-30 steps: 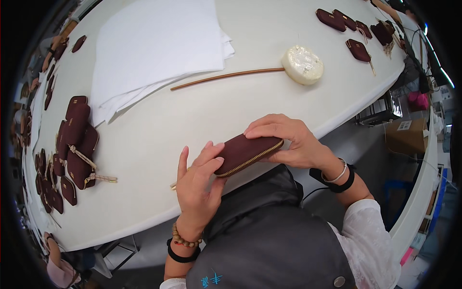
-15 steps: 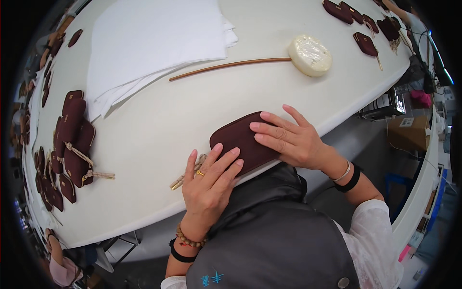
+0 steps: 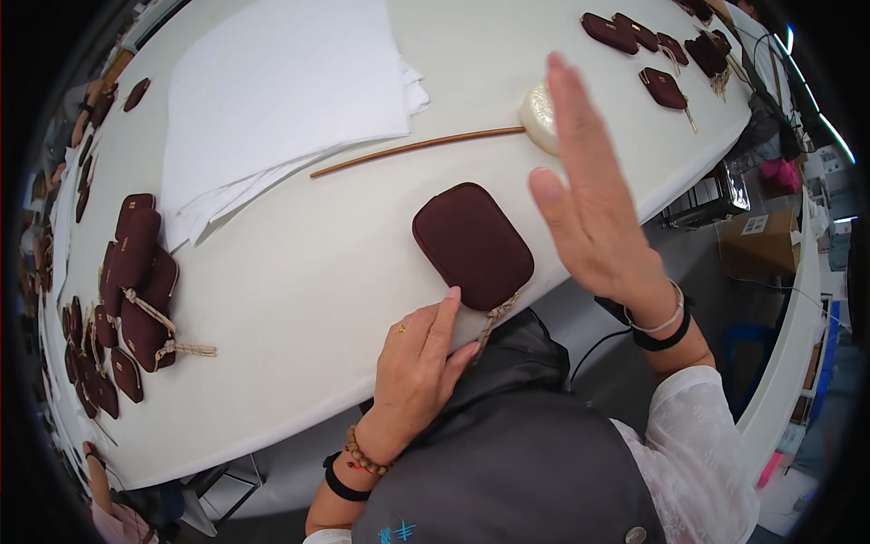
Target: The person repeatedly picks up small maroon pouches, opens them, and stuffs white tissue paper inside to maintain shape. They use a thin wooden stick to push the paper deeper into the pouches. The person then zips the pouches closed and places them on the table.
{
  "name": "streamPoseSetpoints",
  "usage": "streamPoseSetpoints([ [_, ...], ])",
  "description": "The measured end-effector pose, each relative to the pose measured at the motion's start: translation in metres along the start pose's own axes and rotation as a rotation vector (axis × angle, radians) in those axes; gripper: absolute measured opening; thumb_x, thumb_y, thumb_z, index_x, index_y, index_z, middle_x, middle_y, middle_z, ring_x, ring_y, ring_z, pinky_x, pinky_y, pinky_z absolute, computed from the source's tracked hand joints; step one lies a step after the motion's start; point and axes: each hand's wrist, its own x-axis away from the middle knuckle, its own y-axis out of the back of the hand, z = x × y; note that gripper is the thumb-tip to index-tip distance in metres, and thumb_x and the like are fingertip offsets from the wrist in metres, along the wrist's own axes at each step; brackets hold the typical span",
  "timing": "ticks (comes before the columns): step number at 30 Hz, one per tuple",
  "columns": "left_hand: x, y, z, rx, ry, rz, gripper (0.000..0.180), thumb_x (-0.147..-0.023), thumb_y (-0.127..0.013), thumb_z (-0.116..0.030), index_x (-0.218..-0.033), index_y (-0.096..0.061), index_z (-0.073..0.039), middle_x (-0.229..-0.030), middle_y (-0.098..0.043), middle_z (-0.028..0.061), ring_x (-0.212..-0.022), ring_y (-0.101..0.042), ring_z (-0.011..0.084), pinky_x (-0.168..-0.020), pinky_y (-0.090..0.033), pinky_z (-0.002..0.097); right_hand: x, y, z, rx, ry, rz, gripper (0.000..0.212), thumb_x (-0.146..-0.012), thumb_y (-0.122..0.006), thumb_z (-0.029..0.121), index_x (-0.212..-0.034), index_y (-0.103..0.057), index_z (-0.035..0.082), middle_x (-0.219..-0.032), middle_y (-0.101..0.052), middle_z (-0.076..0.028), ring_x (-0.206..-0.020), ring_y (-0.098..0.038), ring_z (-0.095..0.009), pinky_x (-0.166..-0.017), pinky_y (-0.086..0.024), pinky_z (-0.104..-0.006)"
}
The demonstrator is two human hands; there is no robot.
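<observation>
A dark maroon zip pouch (image 3: 473,245) lies flat on the table near its front edge. From its lower corner a beige braided cord pull (image 3: 494,322) hangs toward the apron. My left hand (image 3: 412,372) rests beside it, index fingertip touching the pouch's near edge and thumb against or close to the cord; finger and thumb are spread apart. My right hand (image 3: 594,199) is raised to the right of the pouch, palm turned sideways, fingers straight and thumb apart, slightly blurred and holding nothing. It partly hides a clear-wrapped, cream-coloured round roll (image 3: 541,118).
A thin brown stick (image 3: 417,145) runs left from the roll. White sheets (image 3: 281,100) are stacked at the back. Maroon pouches (image 3: 140,299) pile up at the left; more pouches (image 3: 609,34) lie far right. A cardboard box (image 3: 761,240) stands beyond the table's right edge.
The pouch has been turned, its cord now at the near right corner. My right hand has lifted off it and moved up and right; my left hand has shifted right and nearer to me.
</observation>
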Motion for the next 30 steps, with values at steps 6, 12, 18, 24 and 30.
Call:
streamPoseSetpoints([
  [6,0.002,0.003,0.004,-0.016,-0.04,-0.094,0.036,-0.075,-0.072,-0.003,-0.11,-0.06,-0.004,-0.105,-0.062,0.0095,-0.093,-0.059,0.0264,-0.083,-0.044,0.0369,0.033,-0.061,0.01,0.08,0.022,0.523,0.073,-0.095,-0.046,0.042,-0.145,-0.025,-0.006,-0.155,-0.02,-0.022,-0.145,-0.017,-0.036,-0.116,-0.017,-0.0484],
  [12,0.004,0.019,0.011,-0.107,0.025,-0.138,0.033,-0.077,-0.07,-0.003,-0.109,-0.061,-0.005,-0.105,-0.062,0.0081,-0.098,-0.059,0.0251,-0.092,-0.04,0.0403,-0.009,-0.013,0.015,0.013,0.053,0.361,0.068,-0.1,-0.036,0.041,-0.148,-0.019,-0.005,-0.156,-0.017,-0.021,-0.145,-0.015,-0.035,-0.117,-0.014,-0.0438],
  [18,0.007,0.015,0.011,-0.145,0.073,-0.081,0.035,-0.079,-0.069,-0.006,-0.114,-0.062,-0.008,-0.113,-0.061,0.0066,-0.11,-0.058,0.0252,-0.106,-0.029,0.0498,0.022,-0.072,0.009,0.109,0.035,0.423,0.067,-0.099,-0.041,0.039,-0.145,-0.024,-0.007,-0.154,-0.021,-0.023,-0.143,-0.022,-0.037,-0.116,-0.017,-0.0464],
  [24,0.009,0.016,0.013,-0.219,0.095,-0.051,0.036,-0.08,-0.069,-0.009,-0.115,-0.062,-0.008,-0.116,-0.06,0.0039,-0.117,-0.056,0.0251,-0.109,-0.023,0.0567,-0.021,-0.025,0.0,0.215,0.256,0.037,0.069,-0.098,-0.042,0.039,-0.147,-0.023,-0.005,-0.154,-0.023,-0.022,-0.143,-0.021,-0.036,-0.115,-0.017,-0.0468],
  [30,0.006,0.011,0.008,-0.21,0.114,0.032,0.052,-0.081,-0.071,-0.017,-0.129,-0.053,-0.006,-0.131,-0.053,0.0079,-0.129,-0.046,0.0281,-0.108,-0.02,0.0599,0.03,-0.067,0.006,-0.007,0.0,0.457,0.069,-0.097,-0.044,0.04,-0.145,-0.024,-0.006,-0.152,-0.026,-0.023,-0.142,-0.021,-0.038,-0.115,-0.019,-0.0463],
])
